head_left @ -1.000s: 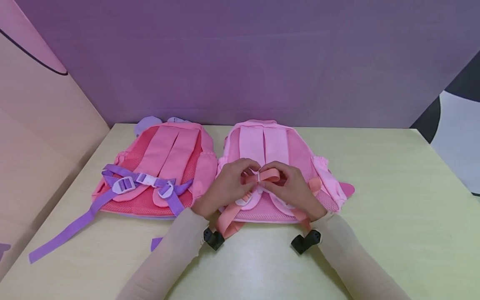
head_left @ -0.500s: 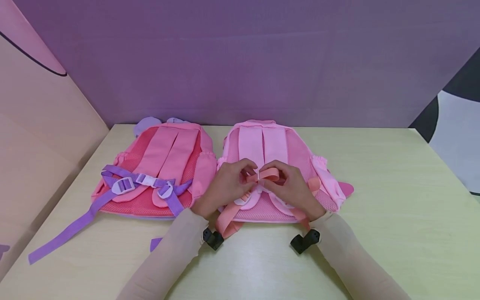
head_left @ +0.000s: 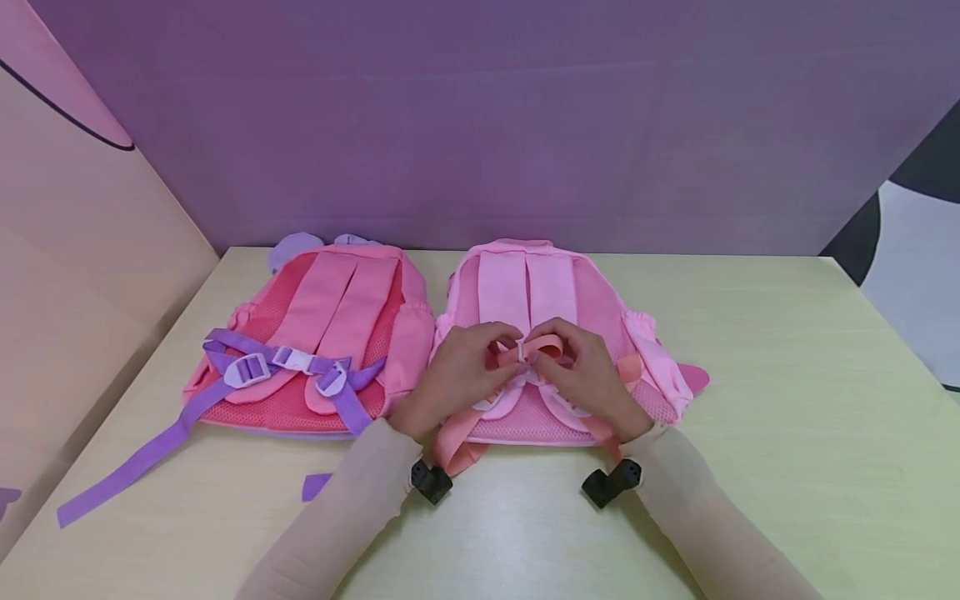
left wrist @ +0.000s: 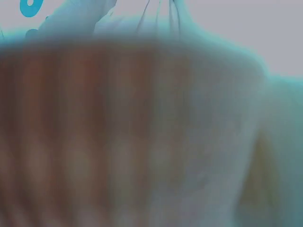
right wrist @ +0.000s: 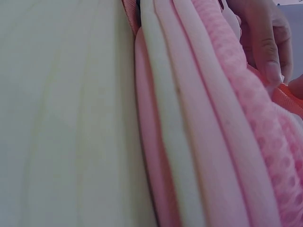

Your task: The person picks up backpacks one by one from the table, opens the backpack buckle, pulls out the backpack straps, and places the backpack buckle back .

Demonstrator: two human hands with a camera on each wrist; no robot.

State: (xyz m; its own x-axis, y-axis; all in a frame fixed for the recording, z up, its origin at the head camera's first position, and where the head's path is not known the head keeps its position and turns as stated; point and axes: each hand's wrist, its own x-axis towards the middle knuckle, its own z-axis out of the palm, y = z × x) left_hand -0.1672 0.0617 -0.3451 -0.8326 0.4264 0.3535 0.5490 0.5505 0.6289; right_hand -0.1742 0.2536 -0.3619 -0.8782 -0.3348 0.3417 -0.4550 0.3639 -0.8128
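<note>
the left hand (head_left: 471, 360) and right hand (head_left: 581, 367) are close together, both pinching an orange strap (head_left: 551, 342) at a small white piece (head_left: 521, 350), over the lower part of a light pink backpack (head_left: 600, 308). the step looks like working the strap at that piece; the next move probably calls for steady fingertips on both sides. the backpack lies back side up on the tabletop (head_left: 787, 400), its contents hidden. just beside it lies a coral backpack (head_left: 330, 321), also back up, purple strap (head_left: 176, 429) across it with a white buckle (head_left: 293, 360), contents likewise unseen.
</note>
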